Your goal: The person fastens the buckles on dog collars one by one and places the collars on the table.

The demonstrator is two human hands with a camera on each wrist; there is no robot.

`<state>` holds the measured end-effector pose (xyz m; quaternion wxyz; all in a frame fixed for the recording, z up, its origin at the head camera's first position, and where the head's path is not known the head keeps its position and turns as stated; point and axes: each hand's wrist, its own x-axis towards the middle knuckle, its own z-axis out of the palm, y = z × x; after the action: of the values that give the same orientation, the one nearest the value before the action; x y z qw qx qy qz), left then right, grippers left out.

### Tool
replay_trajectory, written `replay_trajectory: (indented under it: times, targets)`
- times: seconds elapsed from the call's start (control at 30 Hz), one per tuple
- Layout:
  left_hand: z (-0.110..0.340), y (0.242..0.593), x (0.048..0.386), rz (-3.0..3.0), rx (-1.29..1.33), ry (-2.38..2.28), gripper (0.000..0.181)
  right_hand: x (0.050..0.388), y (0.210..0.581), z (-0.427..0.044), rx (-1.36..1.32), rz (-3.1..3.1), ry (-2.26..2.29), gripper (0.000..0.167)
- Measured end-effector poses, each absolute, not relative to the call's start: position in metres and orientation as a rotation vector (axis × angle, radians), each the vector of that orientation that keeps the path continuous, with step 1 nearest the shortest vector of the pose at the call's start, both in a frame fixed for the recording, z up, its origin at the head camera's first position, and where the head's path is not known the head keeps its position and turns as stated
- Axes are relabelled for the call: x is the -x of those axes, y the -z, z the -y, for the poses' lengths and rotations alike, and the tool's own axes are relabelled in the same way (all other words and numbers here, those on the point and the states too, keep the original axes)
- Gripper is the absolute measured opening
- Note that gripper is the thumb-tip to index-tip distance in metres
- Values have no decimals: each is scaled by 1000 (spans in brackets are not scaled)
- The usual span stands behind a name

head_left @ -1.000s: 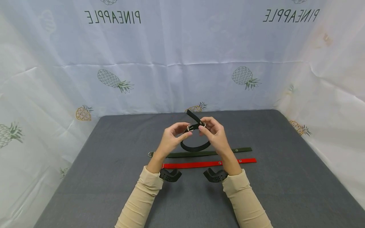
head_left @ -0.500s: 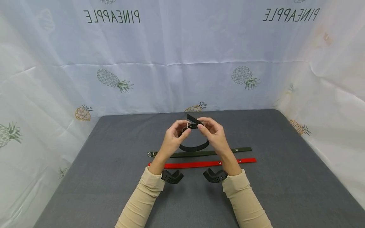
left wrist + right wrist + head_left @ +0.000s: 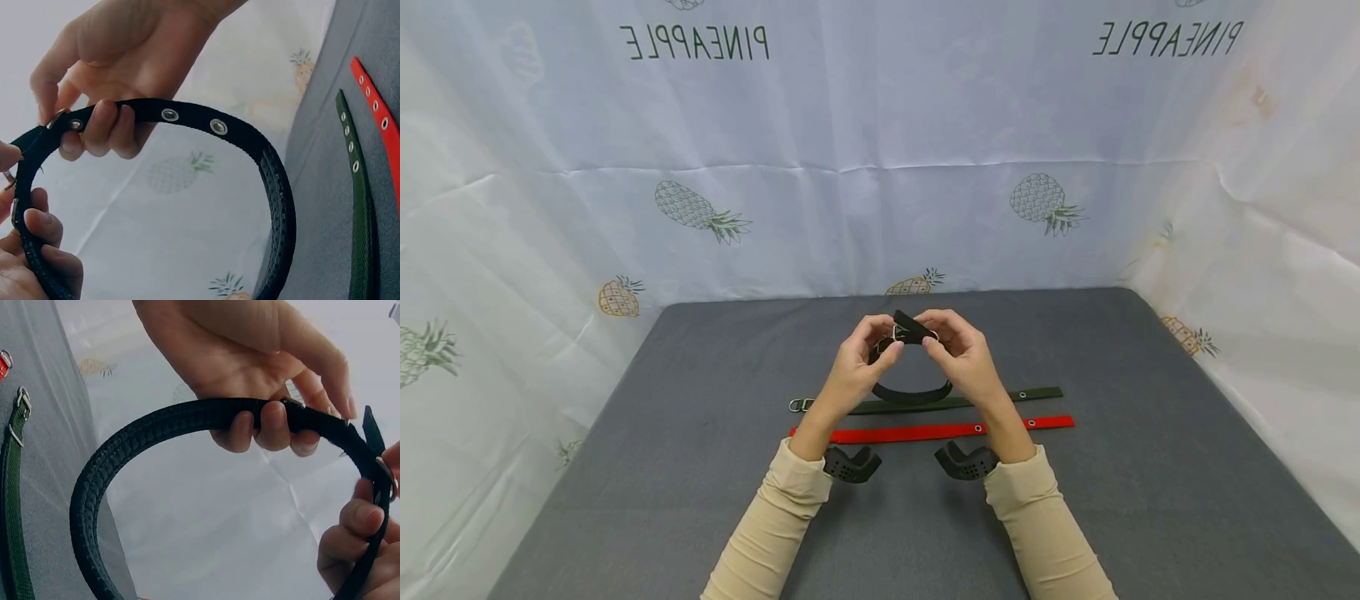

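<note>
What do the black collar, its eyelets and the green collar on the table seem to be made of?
Black collar: probably fabric webbing, matte with a finely toothed edge; the stitched, padded-looking part could be cloth or faux leather.
Eyelets: likely metal, by their silvery shine.
Green collar: seemingly woven webbing, matte, with visible weave texture; fiber unclear.

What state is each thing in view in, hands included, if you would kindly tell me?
Black collar: bent into a loop, held up in both hands.
Its free end: sticking out loose.
Its buckle: fastened or not, I cannot tell.
Green collar: open, lying stretched out.
Red collar: open, lying stretched out.
Left hand: gripping the black collar.
Right hand: gripping the black collar.
Backdrop cloth: hanging, creased.
</note>
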<state>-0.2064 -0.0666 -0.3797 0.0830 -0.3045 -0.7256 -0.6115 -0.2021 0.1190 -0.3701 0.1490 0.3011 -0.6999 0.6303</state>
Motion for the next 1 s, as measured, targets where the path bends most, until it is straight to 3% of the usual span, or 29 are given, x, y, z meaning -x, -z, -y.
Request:
replay_trajectory:
  times: [0.57,1.0]
  targets:
    - [69,379,207,2165,979,1712,28,204,373,-120,-893,1955,-1785,14]
    - [67,380,206,2174,1024,1654,27,203,372,-118,-871,2060,-1761,17]
